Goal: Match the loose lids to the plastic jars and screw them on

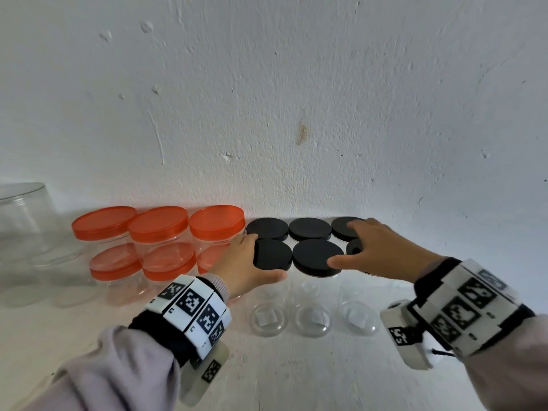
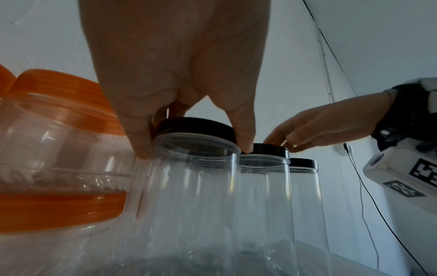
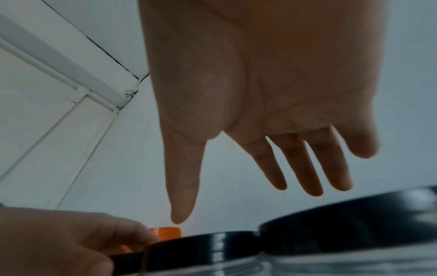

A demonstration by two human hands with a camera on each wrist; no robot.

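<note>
left hand [image 1: 247, 262] gripping round black lid [image 1: 272, 254]

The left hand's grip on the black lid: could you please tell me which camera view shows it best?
The left wrist view: the left hand has its fingers curled round the black lid, atop its clear jar. The head view shows the same grip from above. The right wrist view catches only blurred knuckles at the lid's edge.

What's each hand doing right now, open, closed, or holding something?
Left hand: closed around a black lid on the front-left tall jar.
Right hand: open, fingers spread above the black lids, holding nothing.
</note>
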